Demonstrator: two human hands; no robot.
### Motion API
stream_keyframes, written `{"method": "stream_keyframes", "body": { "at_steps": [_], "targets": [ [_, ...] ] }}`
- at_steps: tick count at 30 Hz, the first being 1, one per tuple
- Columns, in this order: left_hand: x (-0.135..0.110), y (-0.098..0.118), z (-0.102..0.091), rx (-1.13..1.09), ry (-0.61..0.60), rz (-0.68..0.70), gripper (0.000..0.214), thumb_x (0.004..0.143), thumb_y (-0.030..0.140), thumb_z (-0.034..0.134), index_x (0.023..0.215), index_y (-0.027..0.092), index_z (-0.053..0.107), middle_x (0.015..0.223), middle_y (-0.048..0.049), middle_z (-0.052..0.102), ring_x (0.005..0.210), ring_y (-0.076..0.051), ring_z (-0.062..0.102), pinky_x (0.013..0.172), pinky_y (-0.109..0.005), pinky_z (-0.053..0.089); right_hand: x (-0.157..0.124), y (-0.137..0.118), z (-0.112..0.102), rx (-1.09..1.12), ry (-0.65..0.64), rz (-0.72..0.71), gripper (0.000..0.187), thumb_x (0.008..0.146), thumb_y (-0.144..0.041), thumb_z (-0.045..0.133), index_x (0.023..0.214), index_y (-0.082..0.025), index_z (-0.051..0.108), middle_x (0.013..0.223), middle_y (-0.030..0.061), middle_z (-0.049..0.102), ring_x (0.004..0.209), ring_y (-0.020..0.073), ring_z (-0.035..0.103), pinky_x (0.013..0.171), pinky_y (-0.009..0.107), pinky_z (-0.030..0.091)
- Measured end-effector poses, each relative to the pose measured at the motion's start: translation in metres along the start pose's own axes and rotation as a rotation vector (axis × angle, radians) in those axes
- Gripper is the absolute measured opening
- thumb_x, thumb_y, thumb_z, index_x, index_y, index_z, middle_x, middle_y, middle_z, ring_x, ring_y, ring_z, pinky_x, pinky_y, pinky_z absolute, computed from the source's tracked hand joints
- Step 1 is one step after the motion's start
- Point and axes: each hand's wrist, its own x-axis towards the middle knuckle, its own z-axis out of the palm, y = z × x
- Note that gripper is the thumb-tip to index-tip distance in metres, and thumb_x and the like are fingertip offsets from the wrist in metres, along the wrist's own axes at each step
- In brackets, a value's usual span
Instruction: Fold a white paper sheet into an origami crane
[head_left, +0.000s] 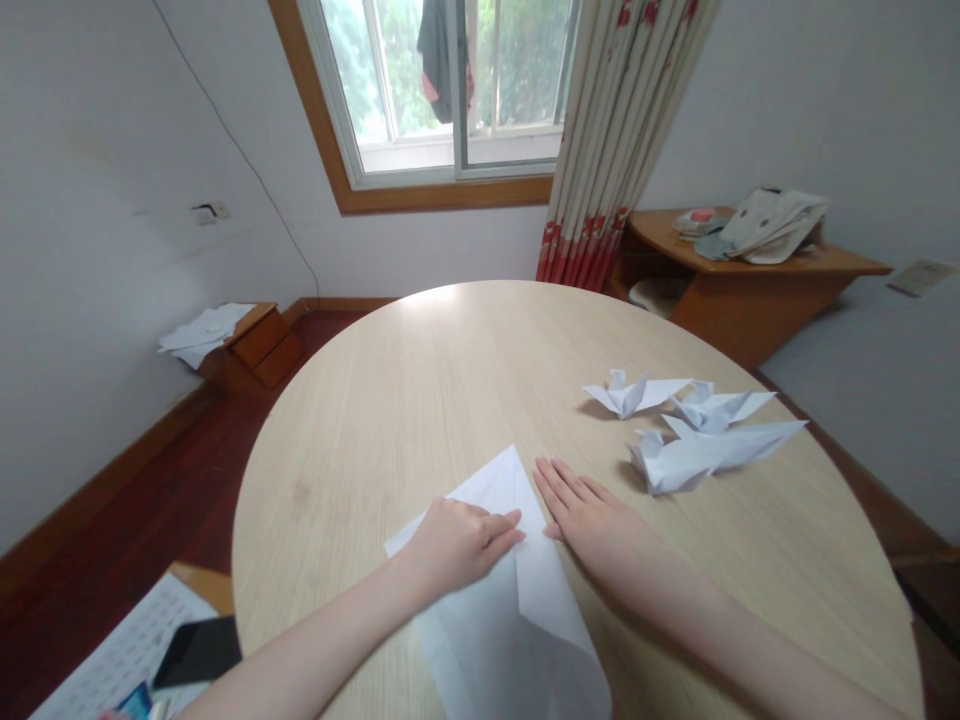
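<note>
A white sheet of paper, partly folded with its point away from me, lies on the round wooden table. My left hand rests on the sheet's left fold, fingers curled and pressed down on it. My right hand lies flat with fingers stretched out along the sheet's right edge, palm on the table. Neither hand lifts anything.
Three folded white paper birds sit on the table to the right of my right hand. A black phone lies on a printed sheet at the lower left. A wooden side desk with papers stands beyond the table by the curtain.
</note>
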Motion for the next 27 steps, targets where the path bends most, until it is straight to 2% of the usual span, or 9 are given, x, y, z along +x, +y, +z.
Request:
{"method": "stream_keyframes", "body": {
  "at_steps": [6, 9, 12, 14, 16, 18, 22, 27],
  "targets": [
    [0.0, -0.002, 0.0, -0.024, -0.027, -0.002, 0.027, 0.095, 0.032, 0.049, 0.112, 0.021, 0.068, 0.082, -0.004, 0.076, 0.071, -0.018, 0.072, 0.058, -0.023, 0.048, 0.0, -0.006, 0.001, -0.014, 0.018, 0.019, 0.047, 0.097, -0.025, 0.027, 0.137, -0.007, 0.047, 0.133, 0.0217, 0.055, 0.121, 0.0319, 0.054, 0.089, 0.045, 0.053],
    [0.001, -0.001, -0.002, -0.015, -0.04, 0.0, 0.028, 0.096, 0.033, 0.049, 0.113, 0.021, 0.067, 0.08, -0.0038, 0.076, 0.07, -0.018, 0.072, 0.057, -0.023, 0.047, 0.004, -0.005, -0.009, -0.004, 0.007, 0.001, 0.047, 0.098, -0.027, 0.025, 0.13, -0.005, 0.053, 0.129, 0.0232, 0.058, 0.117, 0.0325, 0.057, 0.089, 0.046, 0.052],
    [0.0, 0.0, -0.003, -0.008, -0.047, 0.001, 0.029, 0.096, 0.033, 0.048, 0.114, 0.021, 0.067, 0.08, -0.0037, 0.076, 0.071, -0.018, 0.072, 0.057, -0.023, 0.047, 0.01, -0.007, -0.025, 0.013, 0.02, 0.0, 0.043, 0.099, -0.026, 0.026, 0.12, -0.008, 0.059, 0.121, 0.0222, 0.063, 0.109, 0.0321, 0.061, 0.084, 0.043, 0.052],
    [0.0, 0.0, -0.003, -0.004, -0.048, 0.003, 0.029, 0.096, 0.033, 0.048, 0.115, 0.021, 0.067, 0.081, -0.0037, 0.076, 0.071, -0.018, 0.072, 0.057, -0.023, 0.047, 0.015, -0.01, -0.037, 0.014, 0.001, 0.027, 0.032, 0.098, -0.026, 0.036, 0.104, -0.014, 0.065, 0.105, 0.0182, 0.068, 0.095, 0.0301, 0.064, 0.073, 0.039, 0.051],
    [0.0, -0.001, -0.002, 0.002, -0.046, 0.01, 0.029, 0.096, 0.033, 0.047, 0.115, 0.022, 0.066, 0.081, -0.0037, 0.076, 0.071, -0.018, 0.072, 0.056, -0.023, 0.047, 0.019, -0.013, -0.047, -0.028, -0.046, 0.053, 0.023, 0.096, -0.024, 0.043, 0.087, -0.017, 0.063, 0.085, 0.0118, 0.067, 0.076, 0.0257, 0.063, 0.062, 0.035, 0.048],
    [0.0, -0.002, -0.001, 0.012, -0.038, 0.018, 0.029, 0.096, 0.033, 0.047, 0.114, 0.022, 0.067, 0.08, -0.0035, 0.076, 0.07, -0.018, 0.072, 0.056, -0.023, 0.046, 0.023, -0.014, -0.052, -0.09, -0.062, 0.047, 0.02, 0.095, -0.02, 0.046, 0.08, -0.018, 0.059, 0.079, 0.0083, 0.064, 0.071, 0.0233, 0.061, 0.059, 0.033, 0.044],
    [0.0, -0.002, 0.0, 0.03, -0.025, 0.022, 0.028, 0.095, 0.033, 0.048, 0.114, 0.023, 0.067, 0.078, -0.003, 0.076, 0.068, -0.018, 0.072, 0.054, -0.022, 0.045, 0.031, -0.008, -0.046, -0.152, -0.067, 0.004, 0.016, 0.091, -0.013, 0.051, 0.077, -0.017, 0.058, 0.076, 0.0063, 0.064, 0.073, 0.0234, 0.06, 0.058, 0.032, 0.038],
    [0.001, -0.002, -0.002, 0.023, -0.052, 0.018, 0.027, 0.095, 0.032, 0.049, 0.114, 0.023, 0.066, 0.079, -0.0026, 0.076, 0.068, -0.018, 0.071, 0.054, -0.023, 0.045, 0.042, 0.003, -0.028, -0.065, -0.055, 0.008, 0.019, 0.095, -0.017, 0.047, 0.079, -0.016, 0.058, 0.078, 0.0063, 0.065, 0.075, 0.0211, 0.06, 0.06, 0.03, 0.035]
  ]
}}
